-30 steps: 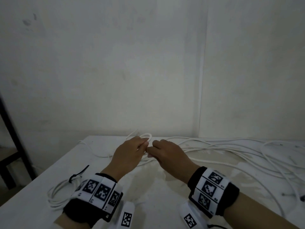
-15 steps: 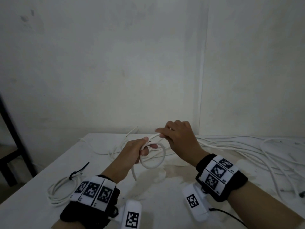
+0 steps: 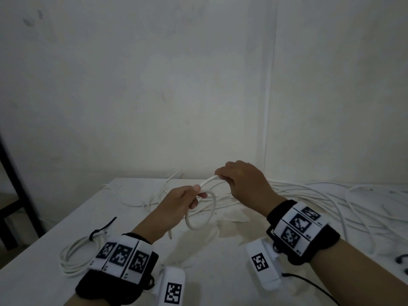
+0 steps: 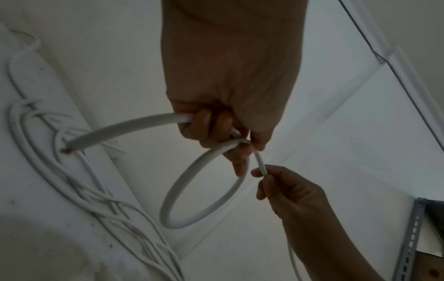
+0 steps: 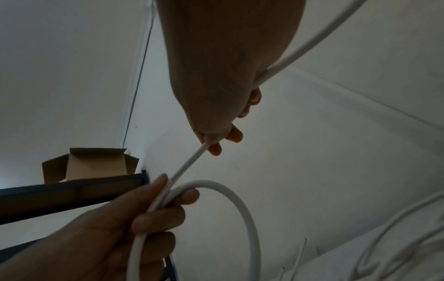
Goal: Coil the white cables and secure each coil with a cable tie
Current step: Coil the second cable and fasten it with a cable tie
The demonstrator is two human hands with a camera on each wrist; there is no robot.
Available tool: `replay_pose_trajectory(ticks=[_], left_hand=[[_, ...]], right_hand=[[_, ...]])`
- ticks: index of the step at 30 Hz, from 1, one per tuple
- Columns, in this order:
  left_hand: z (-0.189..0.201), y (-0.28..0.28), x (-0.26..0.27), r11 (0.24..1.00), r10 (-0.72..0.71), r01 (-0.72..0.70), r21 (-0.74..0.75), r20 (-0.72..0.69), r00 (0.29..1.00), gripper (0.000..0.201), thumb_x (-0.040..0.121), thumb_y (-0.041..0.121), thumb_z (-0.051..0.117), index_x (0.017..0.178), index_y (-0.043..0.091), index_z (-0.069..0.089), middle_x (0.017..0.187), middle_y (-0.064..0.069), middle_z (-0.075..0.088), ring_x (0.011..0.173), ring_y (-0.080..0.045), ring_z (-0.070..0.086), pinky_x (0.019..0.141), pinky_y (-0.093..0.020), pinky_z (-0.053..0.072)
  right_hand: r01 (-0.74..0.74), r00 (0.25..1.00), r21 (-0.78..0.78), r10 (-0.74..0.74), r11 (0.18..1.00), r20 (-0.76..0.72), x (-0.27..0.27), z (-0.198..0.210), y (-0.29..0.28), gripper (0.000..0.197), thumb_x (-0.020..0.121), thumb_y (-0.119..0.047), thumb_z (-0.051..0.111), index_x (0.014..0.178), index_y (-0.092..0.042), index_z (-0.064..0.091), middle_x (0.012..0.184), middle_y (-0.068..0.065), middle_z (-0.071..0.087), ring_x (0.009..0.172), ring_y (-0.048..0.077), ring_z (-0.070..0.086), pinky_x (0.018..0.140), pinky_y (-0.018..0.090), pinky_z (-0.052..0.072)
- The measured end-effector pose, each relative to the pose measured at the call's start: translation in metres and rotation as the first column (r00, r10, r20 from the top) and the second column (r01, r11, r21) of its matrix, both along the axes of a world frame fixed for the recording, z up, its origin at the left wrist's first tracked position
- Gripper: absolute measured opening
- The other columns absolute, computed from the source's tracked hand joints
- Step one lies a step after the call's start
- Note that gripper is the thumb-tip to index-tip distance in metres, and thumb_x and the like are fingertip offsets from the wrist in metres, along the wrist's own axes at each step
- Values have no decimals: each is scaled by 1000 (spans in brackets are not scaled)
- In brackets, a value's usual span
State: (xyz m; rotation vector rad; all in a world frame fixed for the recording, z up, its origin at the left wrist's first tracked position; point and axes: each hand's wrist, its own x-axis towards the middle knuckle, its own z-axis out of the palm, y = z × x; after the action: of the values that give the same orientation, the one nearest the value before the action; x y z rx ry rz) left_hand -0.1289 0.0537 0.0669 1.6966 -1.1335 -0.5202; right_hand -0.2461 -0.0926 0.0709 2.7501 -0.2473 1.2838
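My left hand (image 3: 181, 202) grips a white cable where one small loop (image 3: 202, 212) crosses itself; the loop (image 4: 201, 188) hangs below the fist and a free cut end (image 4: 66, 150) sticks out to the side. My right hand (image 3: 240, 182) pinches the same cable (image 3: 208, 181) a short way up and holds it taut above the left hand. In the right wrist view the cable (image 5: 190, 165) runs from the right fingertips (image 5: 213, 148) down into the left hand (image 5: 153, 207). A finished coil (image 3: 77, 255) with a black cable tie (image 3: 101, 228) lies at the table's left.
Several loose white cables (image 3: 320, 199) sprawl across the back and right of the white table (image 3: 216, 261). A dark metal frame (image 3: 15, 180) stands left of the table, with a cardboard box (image 5: 88, 165) beyond it. A wall rises close behind.
Both hands lifted from the table. They were fingertip to fingertip; now the right hand has drawn the cable up and away, and a single loop hangs from the left hand.
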Motion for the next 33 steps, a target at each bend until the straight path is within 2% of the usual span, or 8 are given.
replay_pose_trajectory(ticks=[5,9,15,17,20,26,29,33], left_hand=[[2,-1,-3,999,-25,26,-22,67,997,38,99,28,35,90,8,67,60,7,41,50,3,41,52,-6,32],[4,0,-2,998,-29,32,-57,62,998,33,99,25,37,86,14,65,61,6,43,51,4,44,53,-5,32],[13,1,-6,998,-16,24,-65,118,993,38,98,23,39,75,4,61,71,9,58,58,7,49,54,-4,34],[16,0,-5,998,-9,20,-68,158,987,39,98,26,41,65,12,58,86,-4,68,67,-5,48,58,-10,34],[17,0,-1,999,-29,35,-34,151,988,39,97,30,42,63,20,58,102,-20,65,55,-5,38,56,-20,31],[14,-4,-2,999,-12,19,-42,174,985,35,96,27,45,64,20,58,71,-7,51,43,1,36,45,-9,29],[14,-5,-1,995,25,-7,-103,169,985,27,93,22,52,68,25,62,55,12,56,50,7,46,52,-5,33],[15,-7,-3,991,38,-13,-133,186,982,26,93,22,52,70,24,64,57,13,58,56,6,49,55,-4,33]], right_hand=[[-43,979,247,90,968,-181,-2,2,13,23,95,-14,44,96,-10,66,83,6,66,69,20,52,62,31,38],[-101,954,646,257,757,-152,-6,5,19,16,95,-29,48,92,-21,62,82,-6,64,69,7,53,66,24,39],[-127,957,779,281,615,-66,-8,11,23,25,94,-19,48,74,-28,59,62,-8,60,58,2,49,63,23,40],[-144,957,800,288,583,-38,-12,14,25,22,95,-16,48,78,-21,61,61,-6,61,57,1,53,62,16,41],[-163,956,840,294,517,5,-18,20,27,17,95,-13,48,86,-10,61,63,-1,62,46,-6,51,51,5,35],[-132,954,911,301,390,10,-23,21,29,17,96,-16,47,84,-12,59,76,4,69,44,2,48,49,13,40],[-118,957,919,291,375,4,-25,20,29,16,96,-18,47,86,-12,59,81,3,72,45,6,46,51,15,41],[-143,959,924,279,355,41,-25,22,31,18,96,-18,47,89,-11,62,78,2,71,46,6,45,50,14,40]])
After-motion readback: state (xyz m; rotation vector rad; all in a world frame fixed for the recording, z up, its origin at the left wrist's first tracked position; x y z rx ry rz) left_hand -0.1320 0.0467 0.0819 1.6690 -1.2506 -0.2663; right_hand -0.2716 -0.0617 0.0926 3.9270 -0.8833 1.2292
